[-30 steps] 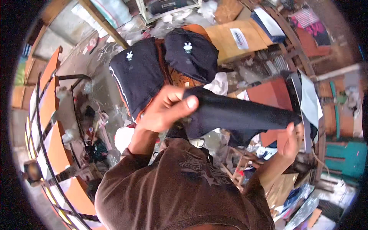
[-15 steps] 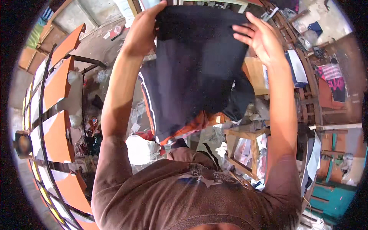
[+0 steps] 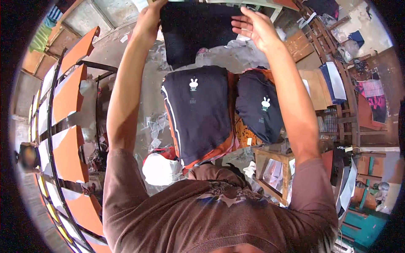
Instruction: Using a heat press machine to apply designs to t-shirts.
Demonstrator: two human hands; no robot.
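A black piece of cloth [image 3: 190,33] is stretched between my raised hands at the top of the view, hanging down toward the floor. My left hand [image 3: 148,23] is closed on its left upper corner. At its right edge, my right hand [image 3: 256,28] pinches the cloth, the other fingers loosely spread; the exact grip is partly hidden. Below the cloth, nearer to me, lies a tall stack of black fabric pieces [image 3: 198,109] with a white rabbit print on top. Beside it, to the right, is a smaller black pile [image 3: 259,107] with the same print. Orange cloth [image 3: 202,158] shows beneath.
On the left stands a black metal rack [image 3: 49,109] carrying orange and white panels [image 3: 67,145]. A wooden stool [image 3: 274,158] is at the right, near a cardboard piece [image 3: 314,88]. A white bundle [image 3: 161,168] sits low in front. Plastic scraps [image 3: 157,128] litter the floor.
Both hands have moved away and slightly left with the black cloth, lifting it off the stacks. The rabbit prints on both piles are now uncovered.
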